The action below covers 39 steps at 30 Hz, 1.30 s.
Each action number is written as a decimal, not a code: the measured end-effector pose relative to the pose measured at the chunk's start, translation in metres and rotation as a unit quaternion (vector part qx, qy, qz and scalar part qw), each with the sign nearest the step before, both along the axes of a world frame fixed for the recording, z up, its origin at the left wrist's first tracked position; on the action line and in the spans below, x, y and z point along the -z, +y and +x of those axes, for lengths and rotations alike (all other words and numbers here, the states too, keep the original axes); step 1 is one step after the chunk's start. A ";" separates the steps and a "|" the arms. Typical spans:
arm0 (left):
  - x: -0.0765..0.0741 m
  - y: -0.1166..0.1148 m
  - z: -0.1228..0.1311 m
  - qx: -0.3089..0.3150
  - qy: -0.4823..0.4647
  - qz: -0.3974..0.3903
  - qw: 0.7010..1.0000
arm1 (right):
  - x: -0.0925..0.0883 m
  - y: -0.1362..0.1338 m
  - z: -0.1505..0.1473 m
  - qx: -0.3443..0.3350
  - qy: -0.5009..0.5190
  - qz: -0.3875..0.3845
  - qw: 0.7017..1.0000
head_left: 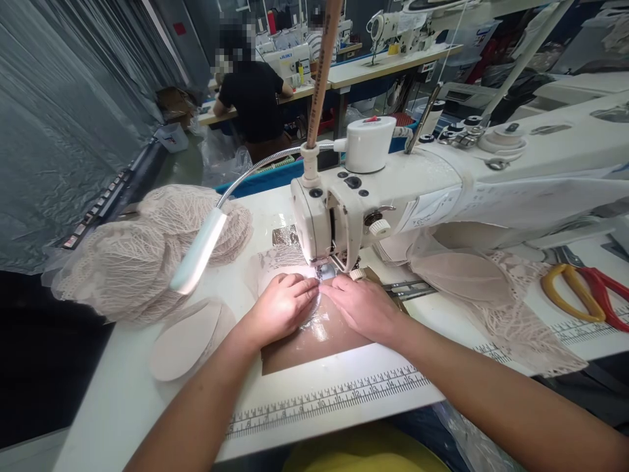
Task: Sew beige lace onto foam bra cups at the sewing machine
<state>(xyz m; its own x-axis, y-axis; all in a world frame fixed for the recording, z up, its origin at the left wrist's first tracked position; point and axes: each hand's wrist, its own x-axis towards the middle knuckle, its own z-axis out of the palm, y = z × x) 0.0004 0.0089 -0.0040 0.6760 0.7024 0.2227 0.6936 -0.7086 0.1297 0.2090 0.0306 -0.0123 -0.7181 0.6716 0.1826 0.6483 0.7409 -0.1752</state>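
Note:
A white sewing machine (393, 183) stands on the white table (128, 400), its lamp lighting the needle area (325, 269). My left hand (282, 307) lies just left of the needle, fingers curled and pressed down on a pale piece of fabric (314, 324). My right hand (361, 305) rests just right of it, fingers pressed flat on the same piece, fingertips nearly meeting the left hand's. The fabric lies over a brown glossy patch (314, 351) on the table.
A heap of beige lace pieces (142, 255) and flat cup-shaped pads (184, 341) lie at the left. More lace and a pad (466, 275) sit under the machine arm. Yellow and red scissors (584, 292) lie at the right. A person works at a far table (253, 98).

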 end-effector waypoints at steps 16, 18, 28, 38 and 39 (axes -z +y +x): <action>-0.002 -0.001 0.005 -0.050 -0.040 -0.032 0.997 | 0.000 0.000 0.003 0.000 0.017 -0.016 1.000; -0.001 -0.001 0.003 -0.051 -0.039 -0.035 0.997 | -0.001 -0.001 0.004 -0.013 0.019 -0.016 1.000; -0.002 0.001 0.002 -0.004 -0.002 -0.004 1.000 | -0.001 -0.002 0.002 -0.028 -0.022 -0.026 0.999; -0.006 -0.003 0.012 -0.044 -0.005 -0.023 0.999 | 0.001 -0.003 0.005 -0.018 -0.035 -0.003 0.999; -0.006 -0.004 0.013 -0.050 -0.005 -0.025 0.998 | 0.001 -0.003 0.005 -0.017 -0.037 -0.004 0.999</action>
<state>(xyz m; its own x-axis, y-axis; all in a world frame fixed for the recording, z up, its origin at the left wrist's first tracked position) 0.0136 0.0048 0.0020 0.6008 0.7760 0.1921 0.7585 -0.6292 0.1696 0.2138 0.0272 -0.0132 -0.7514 0.6482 0.1236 0.6346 0.7611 -0.1340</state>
